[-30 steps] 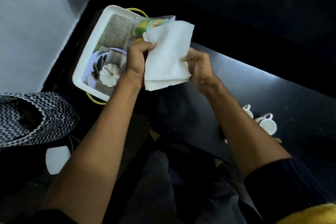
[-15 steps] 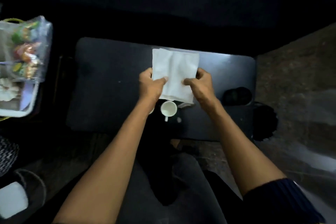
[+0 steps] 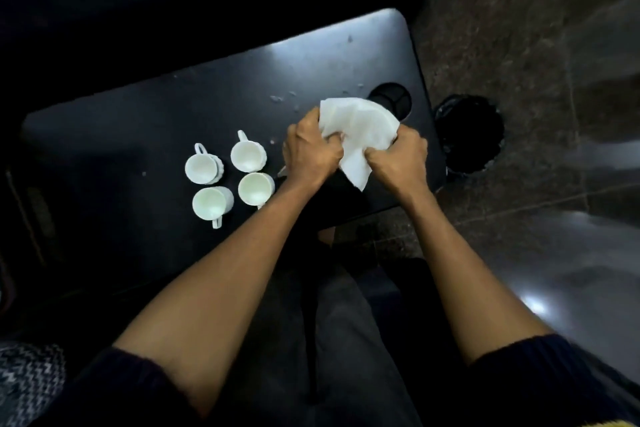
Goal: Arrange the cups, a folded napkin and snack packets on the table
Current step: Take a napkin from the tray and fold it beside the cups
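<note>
A white paper napkin is bunched between both hands above the right part of the black table. My left hand grips its left side with curled fingers. My right hand grips its right side the same way. Left of the hands, several white cups stand in a two-by-two group: far left cup, far right cup, near left cup, near right cup. No snack packets are in view.
A round black cup holder is set into the table's right end, partly behind the napkin. A dark round object lies on the stone floor right of the table. My lap is below the table's near edge. A zigzag-patterned fabric shows at bottom left.
The view swung from the tray at the left to the table's right end. The napkin, held flat before, is now crumpled between both hands. All the cups have come into view.
</note>
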`<state>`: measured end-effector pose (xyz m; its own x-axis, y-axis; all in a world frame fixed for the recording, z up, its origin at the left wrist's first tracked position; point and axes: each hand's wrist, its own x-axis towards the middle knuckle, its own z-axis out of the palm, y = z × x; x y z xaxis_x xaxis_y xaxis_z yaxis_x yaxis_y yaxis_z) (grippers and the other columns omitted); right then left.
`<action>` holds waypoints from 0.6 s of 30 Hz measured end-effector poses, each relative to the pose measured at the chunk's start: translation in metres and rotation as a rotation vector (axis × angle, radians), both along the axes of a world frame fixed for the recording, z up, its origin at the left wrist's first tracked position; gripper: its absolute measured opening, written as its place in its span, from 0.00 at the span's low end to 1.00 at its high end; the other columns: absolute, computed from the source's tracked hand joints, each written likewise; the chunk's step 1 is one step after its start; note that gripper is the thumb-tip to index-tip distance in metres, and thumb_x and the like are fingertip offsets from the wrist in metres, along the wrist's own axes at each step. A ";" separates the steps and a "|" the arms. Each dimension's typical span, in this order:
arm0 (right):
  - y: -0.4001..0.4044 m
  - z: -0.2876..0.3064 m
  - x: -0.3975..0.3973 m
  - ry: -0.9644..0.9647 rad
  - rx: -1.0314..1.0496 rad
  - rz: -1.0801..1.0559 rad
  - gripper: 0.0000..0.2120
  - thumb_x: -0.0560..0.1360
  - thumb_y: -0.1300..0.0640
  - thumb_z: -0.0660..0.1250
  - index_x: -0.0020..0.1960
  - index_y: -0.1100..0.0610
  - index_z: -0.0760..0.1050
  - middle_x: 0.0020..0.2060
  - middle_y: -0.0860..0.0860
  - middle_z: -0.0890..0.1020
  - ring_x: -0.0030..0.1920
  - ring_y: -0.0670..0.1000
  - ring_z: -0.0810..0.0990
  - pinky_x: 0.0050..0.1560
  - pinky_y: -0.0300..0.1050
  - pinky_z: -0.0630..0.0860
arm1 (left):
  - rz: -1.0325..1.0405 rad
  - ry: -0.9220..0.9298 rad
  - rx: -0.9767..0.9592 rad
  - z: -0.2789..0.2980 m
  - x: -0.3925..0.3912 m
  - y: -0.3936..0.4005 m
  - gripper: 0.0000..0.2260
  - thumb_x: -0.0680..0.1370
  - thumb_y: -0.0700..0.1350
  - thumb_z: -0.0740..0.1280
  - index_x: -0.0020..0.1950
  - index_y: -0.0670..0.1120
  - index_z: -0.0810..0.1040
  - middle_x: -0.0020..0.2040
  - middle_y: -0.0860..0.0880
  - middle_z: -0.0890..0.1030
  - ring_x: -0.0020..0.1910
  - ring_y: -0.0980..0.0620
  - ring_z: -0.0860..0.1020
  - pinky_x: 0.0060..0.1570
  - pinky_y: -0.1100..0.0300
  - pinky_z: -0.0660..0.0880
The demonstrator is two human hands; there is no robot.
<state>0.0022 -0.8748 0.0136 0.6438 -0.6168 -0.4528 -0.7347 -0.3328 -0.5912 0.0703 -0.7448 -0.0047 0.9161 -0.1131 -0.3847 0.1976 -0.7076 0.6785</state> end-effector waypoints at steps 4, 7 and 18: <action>-0.028 -0.009 0.005 -0.075 -0.043 -0.158 0.20 0.67 0.55 0.72 0.58 0.57 0.83 0.49 0.54 0.87 0.50 0.54 0.85 0.46 0.39 0.78 | -0.069 -0.028 -0.059 -0.006 0.011 -0.035 0.13 0.70 0.47 0.69 0.53 0.45 0.83 0.47 0.43 0.86 0.52 0.41 0.84 0.48 0.52 0.80; -0.047 -0.008 0.015 -0.156 -0.102 -0.242 0.20 0.67 0.55 0.72 0.59 0.57 0.83 0.51 0.54 0.87 0.51 0.53 0.85 0.48 0.39 0.78 | -0.112 -0.102 -0.152 -0.005 0.027 -0.059 0.07 0.72 0.44 0.70 0.45 0.42 0.84 0.41 0.42 0.85 0.45 0.44 0.85 0.40 0.58 0.77; -0.070 -0.010 0.044 -0.320 -0.208 -0.377 0.16 0.66 0.58 0.69 0.53 0.60 0.82 0.43 0.52 0.86 0.45 0.55 0.84 0.51 0.50 0.80 | -0.228 -0.335 -0.164 -0.017 0.048 -0.098 0.08 0.72 0.42 0.71 0.40 0.37 0.78 0.40 0.42 0.80 0.38 0.44 0.78 0.33 0.55 0.69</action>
